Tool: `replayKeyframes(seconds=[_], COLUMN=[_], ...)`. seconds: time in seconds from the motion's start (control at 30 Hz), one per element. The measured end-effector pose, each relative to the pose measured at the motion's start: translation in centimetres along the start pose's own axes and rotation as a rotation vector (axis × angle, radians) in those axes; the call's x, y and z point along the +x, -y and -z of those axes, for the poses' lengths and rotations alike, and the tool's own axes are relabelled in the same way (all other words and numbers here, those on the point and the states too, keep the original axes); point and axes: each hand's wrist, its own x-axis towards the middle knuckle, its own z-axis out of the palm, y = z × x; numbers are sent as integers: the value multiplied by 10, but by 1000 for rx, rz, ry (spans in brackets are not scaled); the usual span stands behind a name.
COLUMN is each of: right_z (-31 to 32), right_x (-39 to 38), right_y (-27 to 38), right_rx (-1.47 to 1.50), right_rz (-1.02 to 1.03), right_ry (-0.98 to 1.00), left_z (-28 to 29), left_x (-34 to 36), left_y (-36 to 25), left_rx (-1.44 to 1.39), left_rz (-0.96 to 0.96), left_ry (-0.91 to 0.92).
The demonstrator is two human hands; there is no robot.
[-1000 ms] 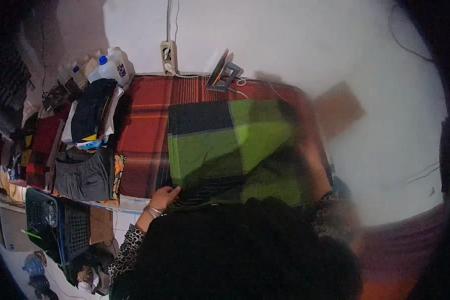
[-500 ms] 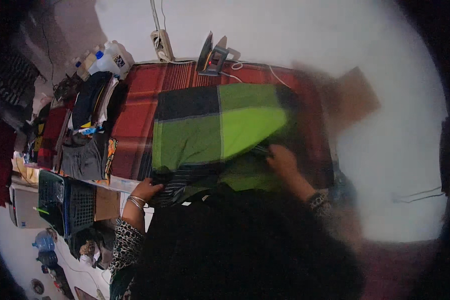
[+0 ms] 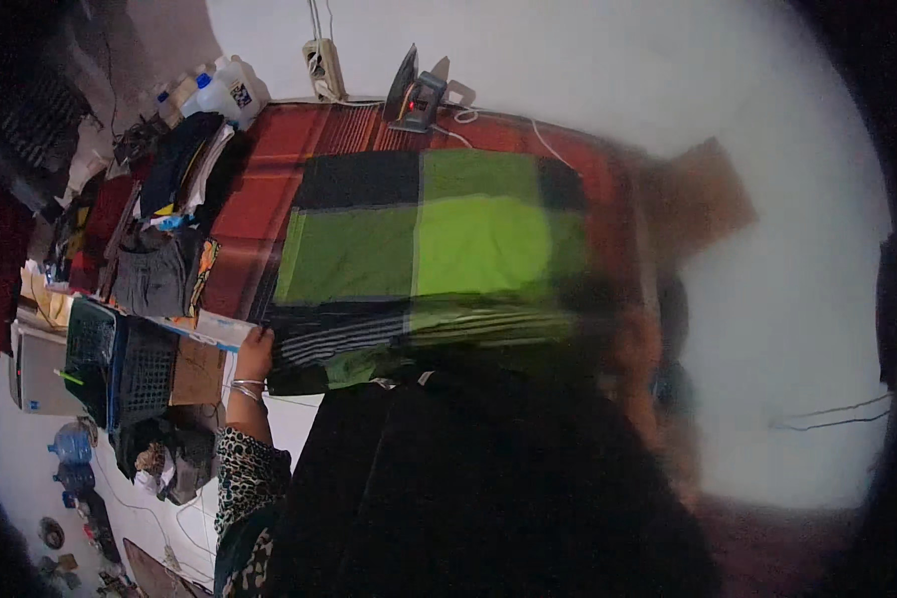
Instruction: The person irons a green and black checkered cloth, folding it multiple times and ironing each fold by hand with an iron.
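The green-and-black checked cloth (image 3: 483,244) lies on the red plaid cover (image 3: 244,204), stretching lengthwise rightward from the left hand (image 3: 256,351) — its grip pinching the near-left edge — while the blurred right hand (image 3: 625,346) cannot be read.

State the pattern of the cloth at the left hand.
The cloth has green and black blocks, plus pale stripes; head view shows it.
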Motion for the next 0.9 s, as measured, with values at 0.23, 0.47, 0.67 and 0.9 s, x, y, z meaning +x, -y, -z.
replayKeyframes(seconds=[0.23,0.47,0.67,0.9], right_z=[62,48,33,53], right_x=[14,-89,-79,-9], right_y=[7,8,24,56], right_rx=[-82,-87,-173,-244], right_rz=[-65,-455,-637,-968], right_ry=[204,649,459,236], left_z=[47,-2,-9,39], left_x=[-7,-20,-40,-27], left_y=[-36,4,52,-28], left_rx=[-309,-142,91,-189], left_rz=[86,102,-270,-15], left_ry=[-177,-142,-55,-252])
